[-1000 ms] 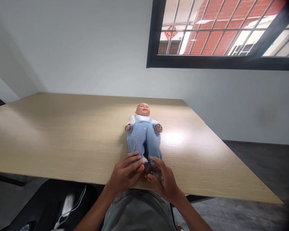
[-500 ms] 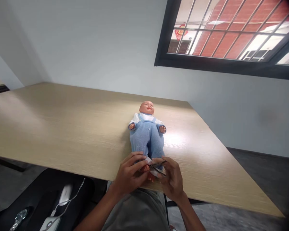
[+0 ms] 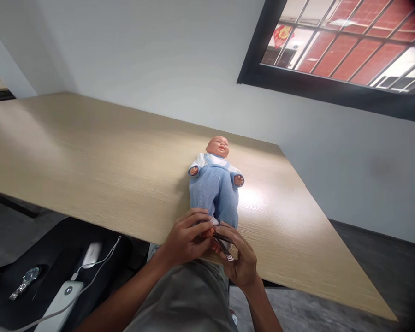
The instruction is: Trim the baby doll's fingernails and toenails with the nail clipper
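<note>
A baby doll in light blue overalls and a white top lies on its back on the table, feet toward me. My left hand is closed around one of its feet at the table's near edge, with the toes partly showing. In my right hand is a dark metal nail clipper, gripped between thumb and fingers. Its lever and body stand apart, and its tip is at the doll's toes. Whether the jaws touch a toe is hidden by my fingers. The other foot sits just below, mostly covered.
The wooden table reaches a grey wall at the back, with a barred window at upper right. On a black chair at lower left lie a watch, a white power bank with a cable, and a small white device.
My view has tilted and shifted slightly. The nail clipper has turned in my right hand, its patterned end now pointing down and right. My left hand stays on the doll's foot.
</note>
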Demonstrator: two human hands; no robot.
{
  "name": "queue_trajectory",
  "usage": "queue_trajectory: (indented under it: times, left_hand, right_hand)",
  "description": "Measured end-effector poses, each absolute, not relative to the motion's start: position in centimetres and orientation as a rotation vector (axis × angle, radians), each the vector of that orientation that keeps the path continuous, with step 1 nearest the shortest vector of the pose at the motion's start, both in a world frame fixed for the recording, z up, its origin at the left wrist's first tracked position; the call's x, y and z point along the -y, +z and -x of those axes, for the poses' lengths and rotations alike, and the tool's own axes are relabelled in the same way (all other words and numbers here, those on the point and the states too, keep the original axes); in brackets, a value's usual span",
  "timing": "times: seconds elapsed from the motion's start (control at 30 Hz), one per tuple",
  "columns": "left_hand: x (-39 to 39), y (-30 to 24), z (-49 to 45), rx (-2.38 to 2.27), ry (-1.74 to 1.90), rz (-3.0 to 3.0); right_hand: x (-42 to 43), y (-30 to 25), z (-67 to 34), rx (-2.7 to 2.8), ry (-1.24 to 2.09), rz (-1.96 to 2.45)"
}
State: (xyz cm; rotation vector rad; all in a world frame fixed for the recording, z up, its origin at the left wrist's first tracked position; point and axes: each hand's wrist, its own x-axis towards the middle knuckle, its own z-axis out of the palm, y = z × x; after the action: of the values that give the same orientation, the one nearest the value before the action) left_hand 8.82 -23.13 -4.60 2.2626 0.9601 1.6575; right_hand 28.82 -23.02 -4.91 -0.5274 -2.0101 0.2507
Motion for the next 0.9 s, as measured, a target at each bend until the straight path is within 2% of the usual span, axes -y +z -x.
queue_trajectory:
  times: [0.9]
  left_hand:
    - [22.9,-5.0,-8.6,-0.904,1.678,-2.232]
  right_hand:
    - [22.9,-1.7,-28.3,2.291,-0.203,0.266]
